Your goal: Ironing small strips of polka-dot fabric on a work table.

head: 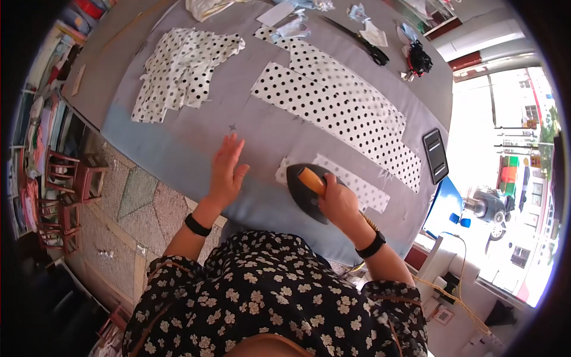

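My right hand (338,200) grips the yellow-orange handle of a dark clothes iron (303,194). The iron rests over a small polka-dot fabric piece (357,180), which shows pale dots and sticks out on both sides of it. My left hand (229,169) holds nothing and hovers with its fingers apart over the grey cloth cover (254,201), left of the iron. Beyond the iron lie long white strips of fabric with black dots (330,102). A crumpled pile of dotted fabric pieces (183,73) lies at the far left.
Black-handled scissors (377,53) lie at the back among fabric scraps (374,33). A black metal iron rest (436,156) sits at the table's right edge. The iron's cord (368,221) runs under my right forearm. Wooden chairs (62,172) stand on the floor at left.
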Tool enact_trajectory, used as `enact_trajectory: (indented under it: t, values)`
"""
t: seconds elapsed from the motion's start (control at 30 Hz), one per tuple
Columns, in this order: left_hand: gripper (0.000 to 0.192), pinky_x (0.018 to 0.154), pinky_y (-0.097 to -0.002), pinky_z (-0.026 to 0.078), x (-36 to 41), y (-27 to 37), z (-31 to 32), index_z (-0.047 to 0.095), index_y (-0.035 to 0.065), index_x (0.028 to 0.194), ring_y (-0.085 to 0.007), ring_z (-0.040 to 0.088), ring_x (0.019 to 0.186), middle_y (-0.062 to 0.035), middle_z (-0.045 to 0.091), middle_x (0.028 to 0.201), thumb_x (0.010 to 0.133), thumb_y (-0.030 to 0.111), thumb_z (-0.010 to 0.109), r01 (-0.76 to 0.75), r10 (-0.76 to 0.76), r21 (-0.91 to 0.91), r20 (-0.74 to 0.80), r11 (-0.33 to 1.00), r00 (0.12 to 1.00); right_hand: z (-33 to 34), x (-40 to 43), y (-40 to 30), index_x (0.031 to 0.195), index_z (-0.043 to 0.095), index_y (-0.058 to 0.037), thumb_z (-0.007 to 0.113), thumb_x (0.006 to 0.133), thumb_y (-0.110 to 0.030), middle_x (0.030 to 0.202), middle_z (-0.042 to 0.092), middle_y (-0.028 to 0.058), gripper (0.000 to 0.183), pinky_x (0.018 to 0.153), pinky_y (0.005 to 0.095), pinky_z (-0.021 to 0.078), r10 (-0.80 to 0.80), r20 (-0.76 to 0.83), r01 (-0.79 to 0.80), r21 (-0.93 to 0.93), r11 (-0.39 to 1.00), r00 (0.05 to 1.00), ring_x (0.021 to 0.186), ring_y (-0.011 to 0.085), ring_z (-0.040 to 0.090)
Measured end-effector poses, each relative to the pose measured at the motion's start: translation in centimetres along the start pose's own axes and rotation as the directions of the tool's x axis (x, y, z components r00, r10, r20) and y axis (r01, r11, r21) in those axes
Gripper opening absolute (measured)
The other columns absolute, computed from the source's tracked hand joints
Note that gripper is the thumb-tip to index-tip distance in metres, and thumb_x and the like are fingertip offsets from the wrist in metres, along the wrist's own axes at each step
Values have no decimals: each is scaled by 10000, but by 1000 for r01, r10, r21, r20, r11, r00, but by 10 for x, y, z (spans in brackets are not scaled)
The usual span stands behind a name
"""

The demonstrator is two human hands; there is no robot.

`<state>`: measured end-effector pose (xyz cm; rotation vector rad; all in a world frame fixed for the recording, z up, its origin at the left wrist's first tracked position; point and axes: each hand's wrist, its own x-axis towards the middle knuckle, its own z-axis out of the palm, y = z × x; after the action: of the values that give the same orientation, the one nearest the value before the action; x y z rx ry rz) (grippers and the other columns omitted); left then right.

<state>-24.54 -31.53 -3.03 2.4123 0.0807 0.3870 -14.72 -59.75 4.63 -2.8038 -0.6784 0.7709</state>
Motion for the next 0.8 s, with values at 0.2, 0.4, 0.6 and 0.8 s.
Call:
enact_trajectory:
  t: [0.2, 0.4, 0.6, 0.8]
  values:
    - [562, 1074, -460, 271, 1, 9, 20, 344, 42, 1446, -354, 318, 1386, -180, 346, 1493, 949, 241, 516, -53, 52, 67, 19, 996, 998, -2, 31, -40, 1054, 464, -46, 632, 817, -206, 724, 650, 158, 331, 600, 459, 513, 45, -9, -45, 4, 999, 999, 694, 363, 650]
    - [702, 1109, -471, 241, 16, 60, 52, 296, 27, 1463, -332, 272, 1410, -156, 269, 1532, 889, 312, 584, -172, 161, 8, 306, 985, 938, -1, 13, -22, 1012, 469, -31, 658, 801, -206, 736, 660, 148, 333, 623, 456, 526, 24, -11, -24, 4, 1000, 1000, 722, 359, 662]
    - [864, 1158, -456, 162, 10, 57, 64, 275, 43, 1479, -276, 197, 1443, -113, 238, 1554, 820, 467, 638, -356, 210, 204, 514, 912, 832, 0, -48, 54, 977, 477, -69, 674, 794, -239, 739, 660, 153, 319, 623, 469, 519, 181, 0, -181, 18, 983, 983, 736, 360, 663]
    - [881, 1161, -465, 151, 7, 53, 65, 274, 57, 1484, -268, 185, 1447, -105, 225, 1562, 810, 475, 657, -354, 220, 187, 504, 916, 836, 5, -114, 148, 930, 533, -77, 654, 773, -218, 755, 660, 166, 244, 644, 483, 511, 402, -83, -401, 33, 916, 912, 729, 386, 647]
